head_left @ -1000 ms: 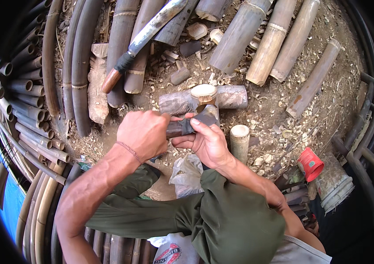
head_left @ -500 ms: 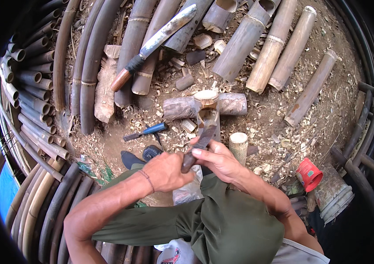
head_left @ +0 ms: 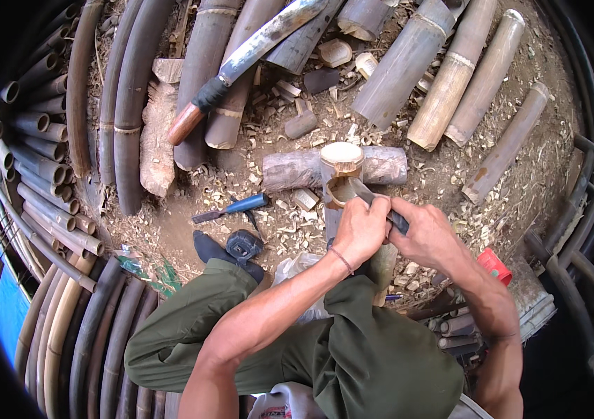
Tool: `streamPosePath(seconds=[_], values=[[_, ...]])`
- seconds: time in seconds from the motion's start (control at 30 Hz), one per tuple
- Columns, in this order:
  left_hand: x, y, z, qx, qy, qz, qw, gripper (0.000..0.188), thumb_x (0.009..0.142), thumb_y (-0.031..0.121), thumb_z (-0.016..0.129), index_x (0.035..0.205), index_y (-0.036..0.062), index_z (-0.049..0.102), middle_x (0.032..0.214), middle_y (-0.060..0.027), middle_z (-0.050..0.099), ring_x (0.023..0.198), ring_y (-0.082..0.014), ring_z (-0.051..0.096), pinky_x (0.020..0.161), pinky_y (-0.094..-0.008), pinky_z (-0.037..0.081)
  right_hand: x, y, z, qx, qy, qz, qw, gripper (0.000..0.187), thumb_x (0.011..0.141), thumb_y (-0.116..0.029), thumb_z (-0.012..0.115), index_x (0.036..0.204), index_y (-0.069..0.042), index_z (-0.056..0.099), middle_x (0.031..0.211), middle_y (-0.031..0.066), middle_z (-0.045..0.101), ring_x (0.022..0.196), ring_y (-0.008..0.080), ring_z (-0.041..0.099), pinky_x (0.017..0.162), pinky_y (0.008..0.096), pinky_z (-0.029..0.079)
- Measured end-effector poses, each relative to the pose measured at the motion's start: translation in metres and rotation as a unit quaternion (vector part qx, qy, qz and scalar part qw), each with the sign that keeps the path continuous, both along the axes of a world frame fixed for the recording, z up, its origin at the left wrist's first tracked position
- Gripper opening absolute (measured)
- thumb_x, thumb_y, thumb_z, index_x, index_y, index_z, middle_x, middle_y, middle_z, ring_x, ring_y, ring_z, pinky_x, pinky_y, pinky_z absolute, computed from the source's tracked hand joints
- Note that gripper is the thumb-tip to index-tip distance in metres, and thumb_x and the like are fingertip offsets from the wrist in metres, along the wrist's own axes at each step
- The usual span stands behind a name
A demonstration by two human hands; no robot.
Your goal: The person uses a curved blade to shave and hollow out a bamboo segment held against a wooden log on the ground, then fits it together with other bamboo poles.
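Note:
My left hand [head_left: 365,227] is closed on a short dark-handled knife [head_left: 398,222], gripping it just behind the blade. My right hand [head_left: 426,234] is wrapped round the rear of the handle. The blade points up and left into an opening cut in the side of a bamboo section [head_left: 331,183]. That bamboo rises from between my legs and rests across a short log [head_left: 290,172], its pale end facing up. My left fingers partly hide the knife, and my left hand covers part of the bamboo's lower length.
A long machete [head_left: 269,40] lies over bamboo poles [head_left: 131,105] at upper left. A blue-handled chisel [head_left: 241,204] and a tape measure [head_left: 244,244] are near my foot. Wood chips cover the ground. A red cup [head_left: 494,266] stands at right beside a pale bucket [head_left: 531,297].
The knife has swung from pointing up and right to pointing up and left. My right hand now grips the handle, and my left has shifted right, nearer the blade. The view has shifted slightly.

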State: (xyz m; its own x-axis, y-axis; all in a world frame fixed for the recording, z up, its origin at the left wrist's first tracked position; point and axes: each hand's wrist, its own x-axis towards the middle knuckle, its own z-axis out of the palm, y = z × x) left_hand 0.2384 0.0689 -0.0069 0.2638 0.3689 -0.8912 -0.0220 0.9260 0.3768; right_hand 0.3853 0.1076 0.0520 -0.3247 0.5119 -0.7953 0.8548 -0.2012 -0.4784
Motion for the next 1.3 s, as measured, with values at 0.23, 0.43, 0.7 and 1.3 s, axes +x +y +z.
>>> streamPosePath(seconds=[0.23,0.43,0.7,1.3], values=[[-0.021,0.000,0.012,-0.111,-0.329,0.464,0.815,0.029,0.102,0.029,0.042,0.102,0.0074,0.062,0.075,0.0014,0.061,0.060,-0.0109,0.049,0.059,-0.0253,0.042,-0.059,0.086,0.019,0.065,0.006,0.420,0.905,0.024,0.082,-0.015,0.066,0.102,-0.002,0.066,0.076,0.0178,0.070,0.072,0.0338,0.071,0.065,0.0439,0.056],[-0.025,0.009,0.025,-0.169,-0.238,0.509,0.810,0.029,0.102,0.033,0.044,0.102,0.0089,0.060,0.080,-0.0026,0.063,0.069,-0.0130,0.055,0.072,-0.0325,0.047,-0.085,0.104,0.011,0.047,-0.001,0.471,0.881,0.020,0.081,-0.015,0.066,0.097,-0.004,0.067,0.078,0.0174,0.070,0.076,0.0339,0.071,0.065,0.0433,0.056],[-0.017,0.018,0.015,-0.021,-0.059,0.070,0.996,0.036,0.097,0.026,0.048,0.076,0.0001,0.064,0.061,-0.0045,0.059,0.052,-0.0120,0.052,0.051,-0.0277,0.041,-0.018,0.033,0.019,-0.020,-0.002,0.087,0.996,0.030,0.085,-0.016,0.060,0.113,-0.003,0.060,0.078,0.0248,0.068,0.076,0.0442,0.067,0.069,0.0509,0.055],[0.017,-0.040,-0.003,-0.121,-0.476,0.483,0.725,0.038,0.105,0.041,0.042,0.119,0.0111,0.060,0.113,-0.0036,0.069,0.102,-0.0191,0.066,0.092,-0.0388,0.049,-0.037,0.086,0.023,0.077,-0.010,0.546,0.834,0.023,0.078,-0.023,0.071,0.093,-0.005,0.068,0.080,0.0105,0.073,0.072,0.0268,0.073,0.062,0.0382,0.057]])
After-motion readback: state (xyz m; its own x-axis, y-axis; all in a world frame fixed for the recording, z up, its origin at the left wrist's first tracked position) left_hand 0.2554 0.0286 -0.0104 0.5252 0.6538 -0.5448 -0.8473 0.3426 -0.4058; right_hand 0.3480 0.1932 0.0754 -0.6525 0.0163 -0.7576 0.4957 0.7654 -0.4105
